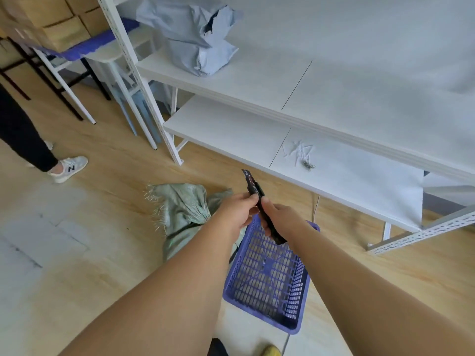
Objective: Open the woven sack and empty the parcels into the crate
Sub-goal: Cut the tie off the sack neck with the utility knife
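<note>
A green woven sack lies on the wooden floor, its frayed neck bunched and tied, partly hidden behind my left arm. Right of it stands an empty purple plastic crate with a perforated bottom. Above both, my hands hold a black utility knife pointing up and away. My right hand grips its handle. My left hand pinches the knife's upper part with thumb and fingers. No parcels show outside the sack.
A white shelf rack stands close ahead, with cut cable ties on the lower board and grey mailer bags above. Another person's leg and sneaker are at left. Cardboard boxes and stools stand far left.
</note>
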Tool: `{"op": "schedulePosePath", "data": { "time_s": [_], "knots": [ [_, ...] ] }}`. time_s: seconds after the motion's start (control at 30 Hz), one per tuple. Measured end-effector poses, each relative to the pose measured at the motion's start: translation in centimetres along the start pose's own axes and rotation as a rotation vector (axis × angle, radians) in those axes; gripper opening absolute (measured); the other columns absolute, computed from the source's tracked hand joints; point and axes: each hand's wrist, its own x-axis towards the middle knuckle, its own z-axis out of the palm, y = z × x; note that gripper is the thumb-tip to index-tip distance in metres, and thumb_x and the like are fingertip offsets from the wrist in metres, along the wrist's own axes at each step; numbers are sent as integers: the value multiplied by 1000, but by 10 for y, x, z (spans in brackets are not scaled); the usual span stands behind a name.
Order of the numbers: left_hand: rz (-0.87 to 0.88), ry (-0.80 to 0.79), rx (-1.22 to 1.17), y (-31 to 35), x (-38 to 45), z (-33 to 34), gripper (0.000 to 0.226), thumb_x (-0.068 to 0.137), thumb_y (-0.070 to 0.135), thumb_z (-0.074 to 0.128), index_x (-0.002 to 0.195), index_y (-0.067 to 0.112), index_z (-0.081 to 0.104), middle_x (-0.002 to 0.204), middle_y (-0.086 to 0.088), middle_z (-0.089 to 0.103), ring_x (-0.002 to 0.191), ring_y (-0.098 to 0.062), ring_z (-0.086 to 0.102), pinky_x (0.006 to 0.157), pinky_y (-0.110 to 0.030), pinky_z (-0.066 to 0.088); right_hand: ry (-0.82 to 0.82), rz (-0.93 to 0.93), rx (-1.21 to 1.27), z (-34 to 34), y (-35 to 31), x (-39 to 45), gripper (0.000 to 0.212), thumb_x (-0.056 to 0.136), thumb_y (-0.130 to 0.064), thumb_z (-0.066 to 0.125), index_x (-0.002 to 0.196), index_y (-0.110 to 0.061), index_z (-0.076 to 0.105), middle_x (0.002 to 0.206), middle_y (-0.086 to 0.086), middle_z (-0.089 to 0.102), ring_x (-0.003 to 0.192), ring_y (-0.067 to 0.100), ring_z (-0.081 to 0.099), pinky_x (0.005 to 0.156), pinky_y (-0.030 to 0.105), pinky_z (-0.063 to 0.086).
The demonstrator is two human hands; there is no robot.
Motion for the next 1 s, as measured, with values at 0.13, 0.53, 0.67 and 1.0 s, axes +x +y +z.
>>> {"op": "schedulePosePath", "data": {
  "time_s": [0.13, 0.53, 0.67, 1.0],
  "knots": [
    [-7, -18, 7, -15, 6, -26, 18, 98, 19, 51, 102, 23, 68, 94, 2, 69, 86, -7, 65, 70, -22, 44, -26, -11, -26, 26, 8, 13, 43, 94, -52, 50, 105, -11, 58, 74, 3, 66, 58, 17, 62, 64, 35, 52],
    [-140, 194, 254, -60, 87, -234, 25, 97, 17, 53, 120, 20, 62, 114, -2, 65, 92, -16, 62, 83, -30, 48, 167, 205, 45, 172, 28, 89, 22, 97, -26, 52, 111, -9, 51, 71, 8, 55, 51, 15, 50, 47, 24, 39],
    [-145, 160, 346, -83, 122, -264, 21, 94, 17, 56, 113, 21, 65, 91, 0, 68, 81, -20, 57, 72, -33, 46, 190, 326, 74, 207, 53, 109, 13, 96, -17, 51, 102, -8, 57, 76, 9, 55, 53, 14, 49, 51, 27, 40],
    [35, 18, 701, -156, 205, -221, 40, 97, 16, 46, 135, 26, 52, 121, 1, 62, 74, -20, 61, 65, -27, 48, 233, 299, 81, 210, 112, 179, 10, 93, -8, 52, 98, -15, 55, 77, 7, 59, 60, 18, 54, 49, 23, 43]
  ]
}}
